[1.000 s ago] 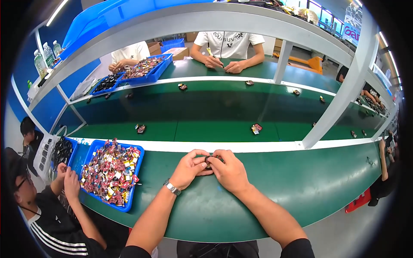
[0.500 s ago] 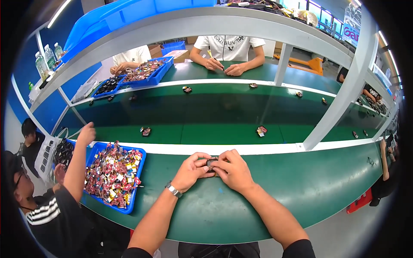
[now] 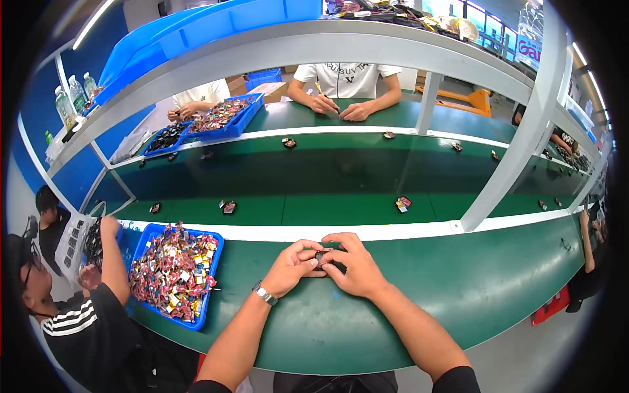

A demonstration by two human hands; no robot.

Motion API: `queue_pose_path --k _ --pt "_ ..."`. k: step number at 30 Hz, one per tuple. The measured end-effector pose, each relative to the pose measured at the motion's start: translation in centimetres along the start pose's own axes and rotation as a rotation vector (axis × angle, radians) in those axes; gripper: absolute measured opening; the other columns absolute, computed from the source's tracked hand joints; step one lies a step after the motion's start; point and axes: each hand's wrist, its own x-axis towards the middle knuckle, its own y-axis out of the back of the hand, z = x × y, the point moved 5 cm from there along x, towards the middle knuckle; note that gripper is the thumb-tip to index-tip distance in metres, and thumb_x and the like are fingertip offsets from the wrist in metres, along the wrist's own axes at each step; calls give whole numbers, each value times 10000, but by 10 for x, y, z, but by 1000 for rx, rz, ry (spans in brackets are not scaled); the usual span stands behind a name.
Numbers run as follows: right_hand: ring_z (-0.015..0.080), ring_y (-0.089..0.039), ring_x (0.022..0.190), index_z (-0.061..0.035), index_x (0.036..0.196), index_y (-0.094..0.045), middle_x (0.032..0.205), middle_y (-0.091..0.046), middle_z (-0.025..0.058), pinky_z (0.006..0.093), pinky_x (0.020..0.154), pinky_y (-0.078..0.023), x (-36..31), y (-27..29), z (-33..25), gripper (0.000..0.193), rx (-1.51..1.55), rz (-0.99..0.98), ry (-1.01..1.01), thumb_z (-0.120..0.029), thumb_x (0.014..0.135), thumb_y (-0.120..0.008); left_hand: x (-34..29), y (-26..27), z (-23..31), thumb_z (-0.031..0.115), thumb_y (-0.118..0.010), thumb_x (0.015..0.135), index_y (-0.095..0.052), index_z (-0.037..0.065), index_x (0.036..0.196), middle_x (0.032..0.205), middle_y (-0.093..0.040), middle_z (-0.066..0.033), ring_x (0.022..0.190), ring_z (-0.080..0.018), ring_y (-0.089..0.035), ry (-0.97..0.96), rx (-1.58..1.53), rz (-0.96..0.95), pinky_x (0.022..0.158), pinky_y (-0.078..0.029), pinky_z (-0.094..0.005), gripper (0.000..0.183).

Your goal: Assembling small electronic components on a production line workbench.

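Over the near green tabletop (image 3: 419, 281), both hands meet around one small black housing-like part (image 3: 321, 257). My left hand (image 3: 292, 267) pinches its left side between thumb and fingers, with a metal watch on the wrist. From the other side my right hand (image 3: 354, 267) grips it, thumb and fingertips bent against the part. Fingers cover most of the piece, so its details cannot be made out. To the left stands a blue tray (image 3: 213, 275) heaped with small red, white and yellow wired components (image 3: 173, 272).
Beyond a white rail (image 3: 275, 232), small assemblies (image 3: 402, 204) lie on the green belt (image 3: 314, 209). A grey post (image 3: 517, 124) and overhead shelf (image 3: 367, 34) frame the bench. At left, a co-worker's arm (image 3: 114, 262) is beside black parts. Another person's hands (image 3: 341, 109) work opposite.
The co-worker's raised arm at left has come down toward the black parts. Another small piece shows on the belt at left, and others have shifted slightly right. My fingers have shifted on the black part.
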Motion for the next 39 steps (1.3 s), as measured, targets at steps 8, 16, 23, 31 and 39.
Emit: queue_pose_path --k 8,16,23,31,39 --pt "267 -531 1086 -84 892 -684 1153 -590 66 372 881 -491 -6 -9 6 118 8 65 -19 -70 778 -709 -1 1 0 16 -478 963 -472 29 1209 1262 -565 -163 1123 -237 -598 -11 31 41 937 -545 -385 246" --pt "256 -545 1065 -69 915 -694 1127 -602 60 355 854 -501 -10 -16 9 126 66 111 -76 -57 790 -699 0 2 -2 29 -447 981 -458 10 1220 1217 -581 -172 1104 -247 -610 -30 -4 36 943 -543 -386 240" --pt "262 -536 1101 -69 922 -705 1139 -598 56 365 890 -497 -13 -20 10 113 81 116 -143 -83 811 -686 0 3 -3 27 -484 967 -469 14 1177 1148 -611 -169 1054 -248 -636 -54 12 78 900 -566 -402 211" --pt "268 -528 1117 -74 946 -709 1155 -603 61 378 904 -492 -13 -19 11 148 82 125 -149 -81 799 -696 2 5 -6 20 -486 966 -474 19 1176 1126 -624 -161 1048 -238 -639 -51 9 69 902 -563 -399 210" --pt "286 -502 1164 -63 966 -703 1210 -587 67 382 945 -470 -12 -19 4 167 79 115 -81 -52 803 -672 0 5 -7 37 -518 961 -482 28 1151 1199 -599 -147 1068 -223 -628 -70 -19 87 896 -557 -377 194"
